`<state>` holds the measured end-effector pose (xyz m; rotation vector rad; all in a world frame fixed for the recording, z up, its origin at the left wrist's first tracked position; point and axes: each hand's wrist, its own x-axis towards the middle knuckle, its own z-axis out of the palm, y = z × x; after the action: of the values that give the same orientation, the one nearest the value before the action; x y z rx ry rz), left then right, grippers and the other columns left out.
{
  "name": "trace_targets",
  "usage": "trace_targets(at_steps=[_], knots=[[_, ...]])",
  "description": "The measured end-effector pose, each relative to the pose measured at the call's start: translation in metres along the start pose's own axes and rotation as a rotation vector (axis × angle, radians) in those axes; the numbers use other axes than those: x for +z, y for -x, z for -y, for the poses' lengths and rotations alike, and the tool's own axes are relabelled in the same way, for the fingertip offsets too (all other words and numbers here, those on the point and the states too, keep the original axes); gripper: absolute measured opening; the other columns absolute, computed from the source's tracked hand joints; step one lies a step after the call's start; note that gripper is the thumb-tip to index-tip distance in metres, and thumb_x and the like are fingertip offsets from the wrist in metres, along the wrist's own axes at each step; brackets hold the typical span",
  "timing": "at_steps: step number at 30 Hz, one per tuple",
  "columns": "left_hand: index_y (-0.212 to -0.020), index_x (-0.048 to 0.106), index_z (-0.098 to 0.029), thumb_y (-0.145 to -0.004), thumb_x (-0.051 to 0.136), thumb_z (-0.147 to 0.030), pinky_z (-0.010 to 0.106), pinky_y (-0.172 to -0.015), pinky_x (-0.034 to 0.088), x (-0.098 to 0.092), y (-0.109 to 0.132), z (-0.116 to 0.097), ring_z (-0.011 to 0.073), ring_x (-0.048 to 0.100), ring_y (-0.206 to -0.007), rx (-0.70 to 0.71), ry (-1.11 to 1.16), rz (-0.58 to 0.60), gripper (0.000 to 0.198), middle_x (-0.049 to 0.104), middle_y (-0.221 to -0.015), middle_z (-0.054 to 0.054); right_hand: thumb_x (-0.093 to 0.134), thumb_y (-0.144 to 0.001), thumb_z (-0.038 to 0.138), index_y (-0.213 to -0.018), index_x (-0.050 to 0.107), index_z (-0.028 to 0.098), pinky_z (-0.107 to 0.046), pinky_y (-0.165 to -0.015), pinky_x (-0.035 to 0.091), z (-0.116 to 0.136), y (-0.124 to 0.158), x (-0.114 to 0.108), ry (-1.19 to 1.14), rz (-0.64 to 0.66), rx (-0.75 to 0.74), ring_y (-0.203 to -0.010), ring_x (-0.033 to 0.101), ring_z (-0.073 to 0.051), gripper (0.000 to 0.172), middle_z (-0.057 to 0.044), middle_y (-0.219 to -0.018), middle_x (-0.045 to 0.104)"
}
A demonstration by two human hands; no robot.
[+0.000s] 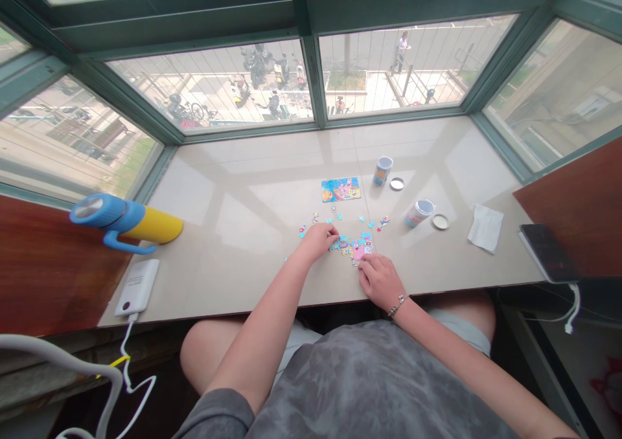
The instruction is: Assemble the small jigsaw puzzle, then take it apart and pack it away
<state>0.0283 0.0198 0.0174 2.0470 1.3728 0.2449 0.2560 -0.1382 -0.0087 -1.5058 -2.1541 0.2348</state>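
Observation:
A partly joined jigsaw puzzle (358, 252) lies on the windowsill table, blue along the top with a pink patch at the lower right. My left hand (321, 241) is at its upper left edge, with thumb and fingers pinched together; what sits between the fingertips is too small to tell. At the lower right edge rests my right hand (381, 278), its fingers loosely bent and apart, with the fingertips touching the puzzle's border. Several loose puzzle pieces (371, 225) are scattered just beyond both hands. Behind them lies a rectangular picture card (341, 190) in blue, pink and orange.
Two printed cans (383, 171) stand open at the right, each beside a round lid (440, 222). A tissue (486, 229) and a dark phone (550, 253) lie farther right. To the left are a blue-and-yellow bottle (155, 223) on its side and a white power bank (138, 287) with a cable.

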Motion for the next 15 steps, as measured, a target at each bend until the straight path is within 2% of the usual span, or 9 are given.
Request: trace_targets(at_steps=[8, 15], knots=[[-0.091, 0.077, -0.021, -0.087, 0.065, -0.027, 0.027, -0.068, 0.044, -0.0027, 0.0017, -0.0046, 0.0158, 0.063, -0.071, -0.054, 0.071, 0.010, 0.013, 0.074, -0.079, 0.001, 0.059, -0.092, 0.015, -0.108, 0.068, 0.024, -0.047, -0.105, 0.041, -0.0004, 0.0001, -0.0002, -0.003, 0.006, 0.004, -0.119, 0.054, -0.028, 0.021, -0.010, -0.124, 0.064], [-0.091, 0.076, -0.023, -0.088, 0.063, -0.027, 0.027, -0.071, 0.047, 0.0006, 0.0014, -0.0006, 0.0162, 0.066, -0.077, -0.116, 0.119, -0.047, 0.014, 0.076, -0.087, 0.001, 0.059, -0.092, 0.016, -0.110, 0.068, 0.025, -0.046, -0.104, 0.043, -0.0006, 0.0002, -0.0002, -0.015, -0.007, -0.006, -0.118, 0.055, -0.029, 0.023, -0.010, -0.124, 0.064]])
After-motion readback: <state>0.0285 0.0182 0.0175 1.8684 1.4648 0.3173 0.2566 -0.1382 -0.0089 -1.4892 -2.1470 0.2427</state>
